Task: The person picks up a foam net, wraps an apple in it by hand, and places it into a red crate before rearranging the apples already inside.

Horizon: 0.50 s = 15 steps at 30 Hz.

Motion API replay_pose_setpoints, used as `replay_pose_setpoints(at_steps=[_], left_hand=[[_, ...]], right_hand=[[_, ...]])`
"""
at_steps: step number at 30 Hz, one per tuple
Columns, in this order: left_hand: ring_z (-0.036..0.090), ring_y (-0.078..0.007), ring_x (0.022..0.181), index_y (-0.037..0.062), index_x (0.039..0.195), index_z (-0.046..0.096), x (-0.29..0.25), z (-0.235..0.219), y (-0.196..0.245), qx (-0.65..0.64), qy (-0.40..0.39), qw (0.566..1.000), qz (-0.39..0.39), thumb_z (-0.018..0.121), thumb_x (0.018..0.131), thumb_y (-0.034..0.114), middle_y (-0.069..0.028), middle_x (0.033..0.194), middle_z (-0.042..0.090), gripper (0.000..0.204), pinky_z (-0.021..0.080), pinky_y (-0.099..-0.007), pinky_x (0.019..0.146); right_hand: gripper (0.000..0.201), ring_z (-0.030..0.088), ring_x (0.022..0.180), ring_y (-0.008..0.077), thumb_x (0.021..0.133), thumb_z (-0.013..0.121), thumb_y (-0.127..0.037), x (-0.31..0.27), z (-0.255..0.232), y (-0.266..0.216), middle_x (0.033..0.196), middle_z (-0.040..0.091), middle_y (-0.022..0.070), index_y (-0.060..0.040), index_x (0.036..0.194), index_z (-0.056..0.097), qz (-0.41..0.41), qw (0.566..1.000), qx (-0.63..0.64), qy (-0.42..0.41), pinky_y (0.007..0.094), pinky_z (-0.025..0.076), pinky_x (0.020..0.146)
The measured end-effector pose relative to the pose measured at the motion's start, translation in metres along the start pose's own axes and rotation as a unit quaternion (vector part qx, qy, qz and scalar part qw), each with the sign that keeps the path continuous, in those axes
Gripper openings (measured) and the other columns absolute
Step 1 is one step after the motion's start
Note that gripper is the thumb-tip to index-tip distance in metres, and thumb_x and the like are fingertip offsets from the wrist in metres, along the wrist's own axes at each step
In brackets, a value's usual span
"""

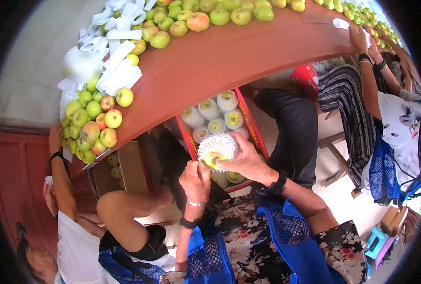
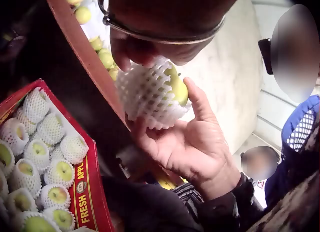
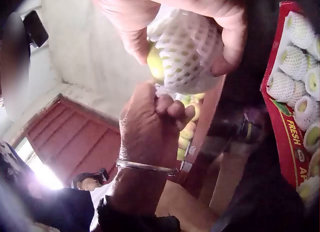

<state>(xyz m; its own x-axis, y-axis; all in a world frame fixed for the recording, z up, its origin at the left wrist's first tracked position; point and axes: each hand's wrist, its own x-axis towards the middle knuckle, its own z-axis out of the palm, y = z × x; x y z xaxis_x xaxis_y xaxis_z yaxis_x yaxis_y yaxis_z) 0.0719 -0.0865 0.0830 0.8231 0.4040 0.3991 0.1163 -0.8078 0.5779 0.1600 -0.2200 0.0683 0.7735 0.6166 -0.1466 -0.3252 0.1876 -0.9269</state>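
A yellow-green apple (image 1: 212, 160) sits partly inside a white foam net sleeve (image 1: 216, 143), held up over an open red carton (image 2: 80, 196). My right hand (image 1: 249, 161) grips the sleeved apple, its thumb and fingers spread around the net. Curled fingers of my left hand (image 1: 195, 181) pinch the net's lower edge, as the right wrist view shows. One side of the apple (image 3: 156, 62) is bare where the net ends. Below, rows of netted apples (image 1: 216, 125) fill the carton.
A curved reddish-brown table (image 1: 182, 71) carries piled loose apples (image 1: 94, 118) and a heap of white foam nets (image 1: 120, 57). People sit close by: one at left with bare knees (image 1: 113, 206), another at right in a white top (image 1: 397, 113). A brown cardboard box (image 1: 132, 165) stands under the table.
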Motion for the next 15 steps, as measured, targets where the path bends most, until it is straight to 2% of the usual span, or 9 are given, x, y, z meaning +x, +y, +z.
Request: replay_pose_setpoints(at_steps=[8, 14, 15], left_hand=[[0.052, -0.0333, 0.052, 0.0031, 0.073, 0.047, -0.006, -0.002, 0.004, 0.028, 0.010, 0.999, 0.027, 0.054, 0.076, 0.002, -0.0151, 0.060, 0.049, 0.008, 0.041, -0.0383, 0.048], [0.052, -0.0325, 0.052, 0.0025, 0.074, 0.047, -0.011, 0.004, 0.003, 0.016, 0.007, 0.999, 0.035, 0.055, 0.076, 0.002, -0.0146, 0.061, 0.050, 0.008, 0.042, -0.0384, 0.049], [0.052, -0.0321, 0.053, 0.0024, 0.074, 0.047, -0.010, 0.005, 0.005, 0.010, -0.007, 1.000, 0.014, 0.055, 0.077, 0.002, -0.0149, 0.061, 0.049, 0.008, 0.042, -0.0381, 0.050]], right_hand=[[0.068, 0.051, 0.102, 0.0139, 0.064, 0.076, -0.006, -0.002, 0.004, 0.002, 0.107, 0.053, 0.0088, 0.0019, 0.121, 0.038, -0.045, 0.989, -0.129, 0.054, 0.0280, 0.043, 0.088], [0.068, 0.052, 0.101, 0.0150, 0.064, 0.077, -0.009, -0.004, 0.005, -0.006, 0.106, 0.054, 0.0091, 0.0013, 0.120, 0.039, -0.045, 0.983, -0.168, 0.064, 0.0284, 0.043, 0.087], [0.067, 0.051, 0.102, 0.0151, 0.065, 0.076, -0.007, -0.003, 0.004, -0.005, 0.107, 0.053, 0.0092, 0.0010, 0.120, 0.038, -0.040, 0.986, -0.150, 0.061, 0.0285, 0.043, 0.088]])
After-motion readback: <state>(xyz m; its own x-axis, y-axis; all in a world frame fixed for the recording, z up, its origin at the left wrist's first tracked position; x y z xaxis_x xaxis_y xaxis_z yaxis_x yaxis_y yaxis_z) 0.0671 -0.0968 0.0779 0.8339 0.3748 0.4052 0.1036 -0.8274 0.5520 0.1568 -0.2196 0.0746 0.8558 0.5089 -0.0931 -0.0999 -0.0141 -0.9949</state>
